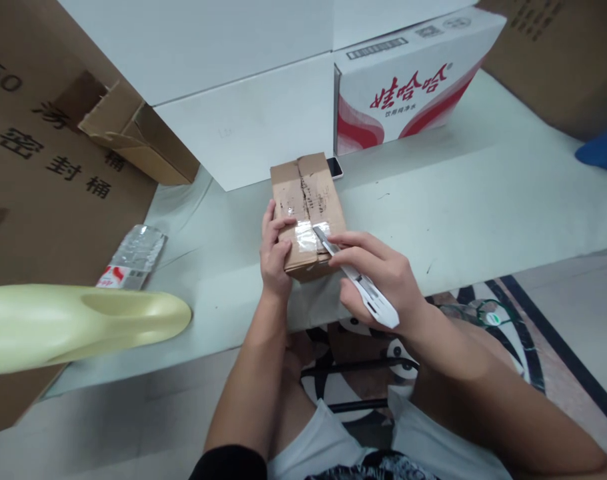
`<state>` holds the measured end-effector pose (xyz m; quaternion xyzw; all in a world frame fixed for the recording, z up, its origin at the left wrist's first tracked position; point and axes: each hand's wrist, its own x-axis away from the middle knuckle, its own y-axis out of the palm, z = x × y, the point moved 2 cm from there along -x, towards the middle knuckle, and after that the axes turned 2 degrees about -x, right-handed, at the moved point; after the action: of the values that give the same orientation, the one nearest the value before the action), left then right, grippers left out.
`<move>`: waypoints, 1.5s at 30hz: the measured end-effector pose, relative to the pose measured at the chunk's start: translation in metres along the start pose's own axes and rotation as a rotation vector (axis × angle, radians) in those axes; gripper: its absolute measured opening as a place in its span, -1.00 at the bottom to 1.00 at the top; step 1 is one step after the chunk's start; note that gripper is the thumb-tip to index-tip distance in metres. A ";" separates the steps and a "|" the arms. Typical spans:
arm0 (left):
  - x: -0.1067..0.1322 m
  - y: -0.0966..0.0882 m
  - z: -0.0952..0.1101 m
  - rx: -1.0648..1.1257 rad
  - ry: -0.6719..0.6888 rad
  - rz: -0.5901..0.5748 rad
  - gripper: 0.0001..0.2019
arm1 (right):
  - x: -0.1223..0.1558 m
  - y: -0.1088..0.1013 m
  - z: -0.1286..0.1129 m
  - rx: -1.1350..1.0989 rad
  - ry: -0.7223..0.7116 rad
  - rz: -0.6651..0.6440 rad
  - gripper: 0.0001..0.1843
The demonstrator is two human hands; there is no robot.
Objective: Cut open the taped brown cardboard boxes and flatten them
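Note:
A small brown cardboard box point(311, 193) lies on the table, its lengthwise seam partly slit and a strip of clear tape point(306, 237) across the near end. Dark print or scuffs mark its top. My left hand point(276, 250) grips the box's left side, with fingers over the top edge. In my right hand point(383, 270) is a white utility knife point(368, 293), held with the blade out. The blade's tip rests at the tape near the seam; whether it cuts in cannot be made out. Behind the box's far right corner, a phone point(335, 167) shows partly.
Large white boxes point(253, 120) stand behind the cardboard box, beside a white and red water carton point(408, 93). A flattened plastic bottle point(136, 257) and a pale yellow curved object point(83, 323) are at left. An open cardboard box point(141, 137) sits farther back on the table point(483, 207).

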<state>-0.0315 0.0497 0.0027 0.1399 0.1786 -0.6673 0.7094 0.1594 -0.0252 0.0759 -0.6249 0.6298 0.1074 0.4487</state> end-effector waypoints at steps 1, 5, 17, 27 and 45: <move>0.000 0.000 0.000 -0.006 -0.003 -0.005 -0.69 | 0.000 0.001 0.000 0.019 0.014 0.008 -0.81; 0.000 0.000 -0.001 -0.011 -0.005 -0.008 -0.67 | -0.003 -0.003 -0.002 0.090 0.031 0.037 -0.78; 0.000 0.000 -0.004 -0.003 -0.002 -0.016 -0.65 | -0.005 0.001 0.002 0.094 -0.010 0.086 -0.82; 0.000 -0.001 0.001 -0.037 0.012 -0.012 -0.64 | -0.005 0.002 0.007 0.095 0.028 0.015 -0.86; -0.002 -0.003 -0.001 -0.029 0.017 -0.034 -0.57 | 0.000 -0.011 0.004 -0.317 0.093 -0.047 -0.85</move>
<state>-0.0344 0.0515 0.0029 0.1321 0.1964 -0.6756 0.6983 0.1708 -0.0244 0.0785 -0.7066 0.6104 0.1660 0.3172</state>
